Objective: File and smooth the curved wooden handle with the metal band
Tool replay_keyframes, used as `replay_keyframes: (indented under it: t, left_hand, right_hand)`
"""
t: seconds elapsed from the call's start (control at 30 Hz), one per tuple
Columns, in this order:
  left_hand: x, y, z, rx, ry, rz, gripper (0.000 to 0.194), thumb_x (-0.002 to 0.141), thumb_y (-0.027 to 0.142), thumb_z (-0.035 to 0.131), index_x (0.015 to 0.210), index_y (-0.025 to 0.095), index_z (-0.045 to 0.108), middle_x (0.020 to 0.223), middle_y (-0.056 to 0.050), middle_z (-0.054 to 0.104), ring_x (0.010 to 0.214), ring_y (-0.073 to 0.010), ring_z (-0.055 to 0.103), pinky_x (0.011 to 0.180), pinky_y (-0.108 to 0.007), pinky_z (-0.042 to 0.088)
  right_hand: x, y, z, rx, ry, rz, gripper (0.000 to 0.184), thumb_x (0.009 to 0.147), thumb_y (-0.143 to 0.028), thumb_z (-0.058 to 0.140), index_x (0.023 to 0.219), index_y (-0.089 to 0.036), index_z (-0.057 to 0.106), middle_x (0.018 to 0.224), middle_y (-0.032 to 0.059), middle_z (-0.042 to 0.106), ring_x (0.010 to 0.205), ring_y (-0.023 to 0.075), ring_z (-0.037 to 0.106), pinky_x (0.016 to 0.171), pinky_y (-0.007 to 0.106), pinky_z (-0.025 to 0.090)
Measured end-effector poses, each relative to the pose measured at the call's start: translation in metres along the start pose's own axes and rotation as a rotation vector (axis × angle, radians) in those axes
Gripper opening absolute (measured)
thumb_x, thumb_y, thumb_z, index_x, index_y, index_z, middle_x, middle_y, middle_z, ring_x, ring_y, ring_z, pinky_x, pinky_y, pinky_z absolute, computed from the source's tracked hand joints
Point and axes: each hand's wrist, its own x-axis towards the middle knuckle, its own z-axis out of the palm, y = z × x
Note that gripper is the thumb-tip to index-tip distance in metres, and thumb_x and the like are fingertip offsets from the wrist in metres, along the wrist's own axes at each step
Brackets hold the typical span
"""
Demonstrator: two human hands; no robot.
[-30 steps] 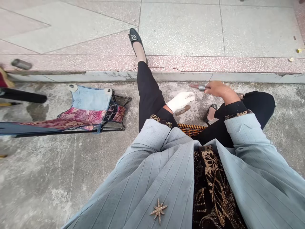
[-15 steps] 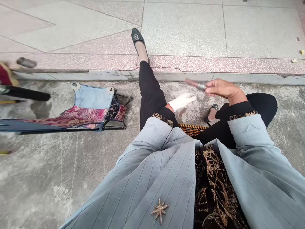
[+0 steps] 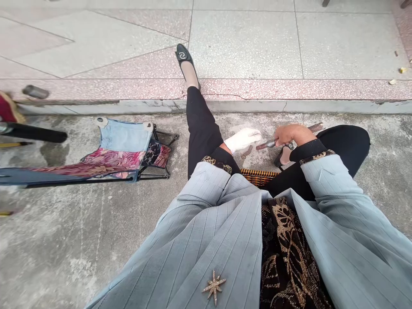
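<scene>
My left hand (image 3: 243, 138) wears a white glove and rests low on the concrete between my legs, fingers pressed together over a small brown piece (image 3: 247, 150) that pokes out beneath it. My right hand (image 3: 290, 133) is bare and closed around a slim brown rod-like tool with a metal band (image 3: 266, 145); its tip points left toward the gloved hand. A woven basket rim (image 3: 259, 175) shows just below both hands, at my lap.
A folding stool with patchwork fabric (image 3: 124, 151) lies on its side at the left. My left leg and black shoe (image 3: 183, 56) stretch onto the raised terrazzo step (image 3: 128, 88). A dark pole (image 3: 32, 133) enters from the far left.
My right hand has swung the tool down from chest height to just above the ground beside the gloved hand. The left hand has stayed in place.
</scene>
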Motion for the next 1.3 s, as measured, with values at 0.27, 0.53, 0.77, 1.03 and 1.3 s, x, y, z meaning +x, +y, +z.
replay_keyframes:
  t: [0.27,0.53,0.77,1.03,1.3]
  left_hand:
    - [-0.002,-0.001,0.001,-0.303,0.039,-0.042,0.033,0.092,0.044,0.059,0.073,0.018,0.052,0.063,0.003,0.049,0.048,-0.0064,0.036,0.049,-0.023,0.028]
    - [-0.002,0.001,0.006,-0.254,-0.070,-0.008,0.032,0.096,0.036,0.054,0.071,0.017,0.056,0.054,0.005,0.041,0.045,-0.0060,0.032,0.046,-0.022,0.022]
    - [-0.004,0.004,0.004,-0.342,-0.085,-0.003,0.030,0.092,0.039,0.057,0.072,0.016,0.058,0.062,0.002,0.051,0.046,-0.0052,0.032,0.045,-0.022,0.021]
    - [-0.005,0.010,0.002,-0.282,-0.059,-0.016,0.029,0.090,0.037,0.057,0.070,0.016,0.057,0.061,0.002,0.052,0.048,-0.0059,0.034,0.049,-0.023,0.025]
    - [-0.003,0.012,-0.004,0.144,-0.043,0.071,0.024,0.085,0.030,0.054,0.067,0.016,0.060,0.062,0.002,0.058,0.063,-0.0115,0.051,0.067,-0.026,0.039]
  right_hand:
    - [-0.026,0.018,-0.006,0.593,0.094,-0.468,0.033,0.087,-0.051,0.069,0.094,-0.018,0.068,0.073,-0.0005,0.062,0.065,0.0119,0.051,0.063,0.026,0.043]
    - [-0.016,0.026,-0.009,0.776,0.513,-0.225,0.045,0.082,-0.064,0.070,0.094,-0.021,0.072,0.071,0.0037,0.060,0.071,0.0199,0.056,0.065,0.034,0.047]
    - [-0.013,0.023,-0.009,0.789,0.544,-0.233,0.047,0.082,-0.064,0.070,0.100,-0.021,0.073,0.070,0.0037,0.060,0.068,0.0198,0.055,0.063,0.035,0.047]
    - [-0.002,0.021,-0.012,0.491,0.511,-0.055,0.023,0.091,-0.038,0.063,0.093,-0.017,0.072,0.069,0.0032,0.061,0.068,0.0173,0.056,0.067,0.032,0.045]
    - [-0.001,0.013,-0.001,0.100,-0.041,-0.137,0.011,0.084,-0.018,0.067,0.073,-0.014,0.069,0.058,0.0001,0.059,0.056,0.0124,0.050,0.059,0.029,0.037]
